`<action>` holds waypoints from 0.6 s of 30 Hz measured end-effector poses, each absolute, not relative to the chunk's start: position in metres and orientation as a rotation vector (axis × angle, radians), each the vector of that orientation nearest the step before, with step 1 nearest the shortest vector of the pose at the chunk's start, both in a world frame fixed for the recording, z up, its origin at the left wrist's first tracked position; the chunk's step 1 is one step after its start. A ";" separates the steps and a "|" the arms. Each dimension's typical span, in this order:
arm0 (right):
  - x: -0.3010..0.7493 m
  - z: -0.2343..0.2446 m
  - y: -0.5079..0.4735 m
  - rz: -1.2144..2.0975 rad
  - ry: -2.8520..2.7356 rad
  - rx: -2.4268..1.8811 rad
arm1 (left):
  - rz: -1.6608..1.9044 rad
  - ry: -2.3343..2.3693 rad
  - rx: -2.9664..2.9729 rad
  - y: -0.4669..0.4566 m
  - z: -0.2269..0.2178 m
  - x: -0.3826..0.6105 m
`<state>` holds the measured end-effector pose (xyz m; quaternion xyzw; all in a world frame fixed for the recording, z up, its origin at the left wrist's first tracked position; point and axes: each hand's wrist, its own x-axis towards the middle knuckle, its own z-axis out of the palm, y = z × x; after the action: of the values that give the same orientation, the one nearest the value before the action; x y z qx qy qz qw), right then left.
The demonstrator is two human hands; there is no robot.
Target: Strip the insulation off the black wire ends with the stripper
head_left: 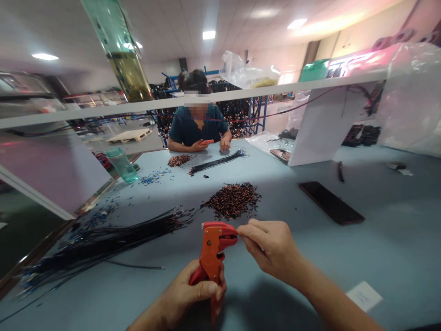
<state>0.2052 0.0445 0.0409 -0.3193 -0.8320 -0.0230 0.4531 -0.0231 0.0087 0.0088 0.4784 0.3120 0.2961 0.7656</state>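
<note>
My left hand is wrapped round the handles of an orange and red wire stripper, held upright over the near part of the table. At the mouth of the tool, my right hand has thumb and fingers pinched together; whatever they grip is too small to make out. Behind the stripper lies a heap of short black and copper-coloured wire scraps. A long bundle of black wires stretches to the left, its far-left ends bluish. One loose black wire lies just in front of the bundle.
A dark phone and a white paper slip lie to the right. Across the table sits a person with an orange tool, a wire bundle and scraps. A shelf spans overhead; a green bottle stands left.
</note>
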 end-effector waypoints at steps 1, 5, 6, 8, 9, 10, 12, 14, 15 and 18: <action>0.205 0.041 0.045 -0.056 -2.055 -0.791 | 0.643 0.677 1.042 0.009 0.009 -0.023; 0.205 0.040 0.045 -0.052 -2.065 -0.806 | 0.650 0.669 1.045 0.009 0.007 -0.023; 0.206 0.039 0.045 -0.054 -2.066 -0.806 | 0.651 0.664 1.046 0.009 0.007 -0.023; 0.206 0.040 0.044 -0.060 -2.066 -0.804 | 0.655 0.662 1.046 0.009 0.007 -0.023; 0.206 0.040 0.044 -0.065 -2.064 -0.804 | 0.654 0.665 1.048 0.009 0.007 -0.023; 0.206 0.040 0.044 -0.067 -2.063 -0.805 | 0.654 0.670 1.049 0.009 0.007 -0.023; 0.206 0.040 0.044 -0.065 -2.062 -0.807 | 0.655 0.676 1.051 0.008 0.008 -0.022; 0.206 0.039 0.044 -0.057 -2.064 -0.807 | 0.656 0.678 1.057 0.008 0.009 -0.022; 0.206 0.038 0.045 -0.053 -2.064 -0.806 | 0.655 0.678 1.059 0.008 0.009 -0.022; 0.206 0.037 0.045 -0.039 -2.062 -0.804 | 0.652 0.680 1.060 0.008 0.008 -0.021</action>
<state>0.2058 0.0451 0.0367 -0.3248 -0.8331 -0.0156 0.4475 -0.0212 0.0083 0.0082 0.4869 0.3123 0.2994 0.7588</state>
